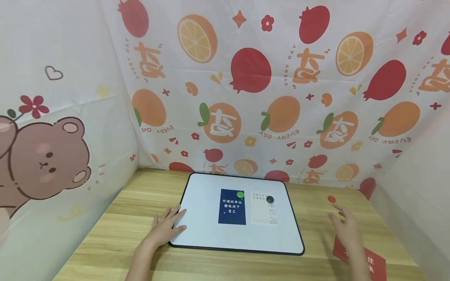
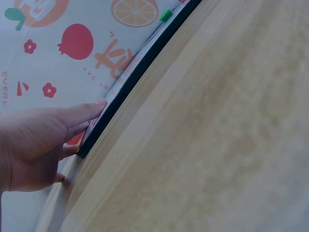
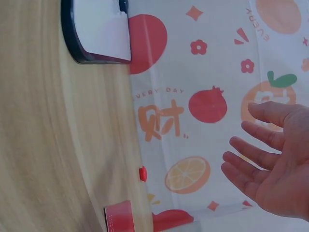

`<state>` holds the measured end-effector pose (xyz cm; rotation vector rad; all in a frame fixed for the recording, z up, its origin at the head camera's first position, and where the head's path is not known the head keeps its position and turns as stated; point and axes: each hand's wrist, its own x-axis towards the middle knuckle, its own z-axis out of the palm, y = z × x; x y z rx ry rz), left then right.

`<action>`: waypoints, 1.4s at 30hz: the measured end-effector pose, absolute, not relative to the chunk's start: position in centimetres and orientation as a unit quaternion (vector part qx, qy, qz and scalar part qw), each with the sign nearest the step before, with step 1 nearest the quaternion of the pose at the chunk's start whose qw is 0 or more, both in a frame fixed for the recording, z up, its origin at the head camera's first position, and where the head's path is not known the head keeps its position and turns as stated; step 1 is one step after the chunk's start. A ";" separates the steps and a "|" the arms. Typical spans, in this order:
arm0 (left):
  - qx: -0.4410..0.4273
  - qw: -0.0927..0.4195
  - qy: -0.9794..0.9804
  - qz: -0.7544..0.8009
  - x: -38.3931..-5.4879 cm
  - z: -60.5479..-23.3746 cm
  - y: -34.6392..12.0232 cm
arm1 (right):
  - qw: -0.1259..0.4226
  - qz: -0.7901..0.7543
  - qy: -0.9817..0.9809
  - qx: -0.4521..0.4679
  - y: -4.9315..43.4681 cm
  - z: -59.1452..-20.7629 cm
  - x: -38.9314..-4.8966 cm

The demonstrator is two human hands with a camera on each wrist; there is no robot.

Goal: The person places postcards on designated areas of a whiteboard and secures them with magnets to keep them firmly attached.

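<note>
A white magnetic board (image 1: 204, 218) with a black rim lies on the table. My left hand (image 1: 165, 226) rests on its left edge, fingers spread; in the left wrist view the thumb touches the rim. On the board, a dark blue card (image 1: 228, 216) bears a round green magnet (image 1: 240, 194) at its top right corner. Beside it a white card (image 1: 259, 215) has a black magnet (image 1: 270, 199) on it. My right hand (image 1: 346, 228) hovers right of the board with loosely extended fingers, holding nothing. Just beyond its fingertips sits a red magnet (image 1: 331, 199). Partly hidden under that forearm is a red card (image 1: 376, 263).
The wooden table (image 1: 112, 234) ends at a white curtain (image 1: 246, 148) printed with fruit, close behind the board's far edge. Another cloth (image 1: 70, 218) with a bear print hangs along the left side, and a plain pale one (image 1: 422, 195) on the right.
</note>
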<state>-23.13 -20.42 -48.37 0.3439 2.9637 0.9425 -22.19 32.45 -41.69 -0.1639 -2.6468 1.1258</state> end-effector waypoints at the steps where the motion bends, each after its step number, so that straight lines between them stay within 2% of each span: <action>1: 0.110 0.006 0.947 0.302 -23.1 -48.4 -20.4 | 0.132 0.383 -0.912 -0.059 32.7 -41.7 -22.1; 4: 0.111 0.005 0.946 0.303 -23.2 -48.4 -20.3 | 0.123 0.374 -0.917 -0.065 33.5 -41.8 -22.0; 10: 0.113 0.002 0.946 0.304 -23.1 -48.1 -20.2 | 0.066 0.323 -0.941 -0.074 35.6 -42.7 -21.5; 18: 0.113 0.005 0.945 0.306 -23.0 -47.9 -20.2 | 0.003 0.276 -0.960 -0.043 38.8 -43.5 -20.8; 24: 0.113 0.006 0.945 0.306 -23.0 -48.0 -20.3 | -0.018 0.246 -0.969 -0.008 40.5 -44.6 -20.4; 33: 0.113 0.006 0.945 0.307 -23.1 -48.0 -20.2 | -0.111 0.270 -0.956 -0.032 41.8 -46.4 -20.5; 37: 0.114 0.007 0.945 0.305 -23.1 -48.0 -20.2 | -0.122 0.282 -0.951 -0.039 42.1 -47.2 -20.5; 42: 0.112 0.015 0.945 0.307 -23.1 -48.0 -20.3 | -0.104 0.250 -0.962 -0.033 42.4 -47.7 -20.6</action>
